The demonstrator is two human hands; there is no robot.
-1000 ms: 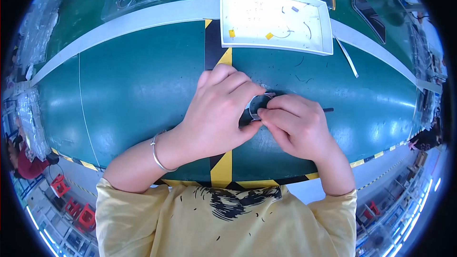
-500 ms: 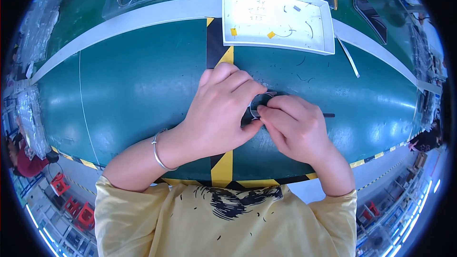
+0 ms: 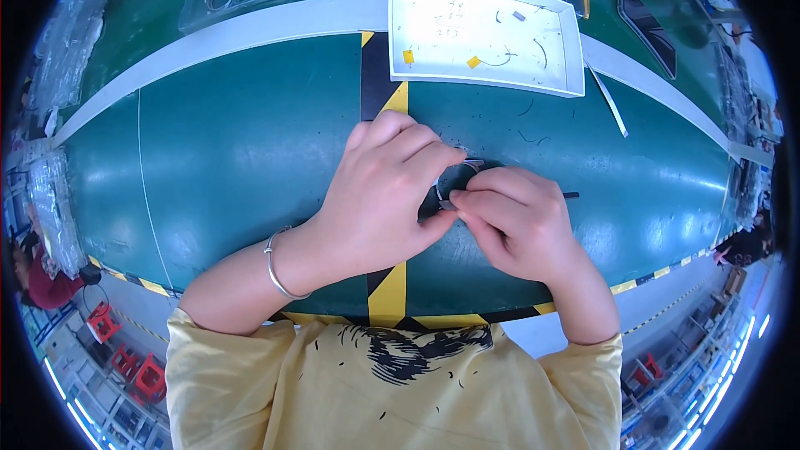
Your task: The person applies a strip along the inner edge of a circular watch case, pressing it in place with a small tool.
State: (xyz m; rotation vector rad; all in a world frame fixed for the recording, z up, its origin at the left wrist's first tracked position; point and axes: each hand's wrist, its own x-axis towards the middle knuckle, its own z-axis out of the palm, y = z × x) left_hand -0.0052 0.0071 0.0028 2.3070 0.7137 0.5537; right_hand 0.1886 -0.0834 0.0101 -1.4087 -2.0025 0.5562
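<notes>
1. Ring (image 3: 457,179), small, round and silvery, sits between your two hands on the green table (image 3: 208,150).
2. Your left hand (image 3: 379,192) curls over it, fingers pressed together.
3. Your right hand (image 3: 512,221) pinches the ring's edge with its fingertips (image 3: 460,200).
4. You have a white tray (image 3: 483,33) well apart, farther back.

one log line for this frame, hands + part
left hand: gripping small ring part | right hand: pinching same part | surface: green bench mat | behind: white tray with scraps
</notes>
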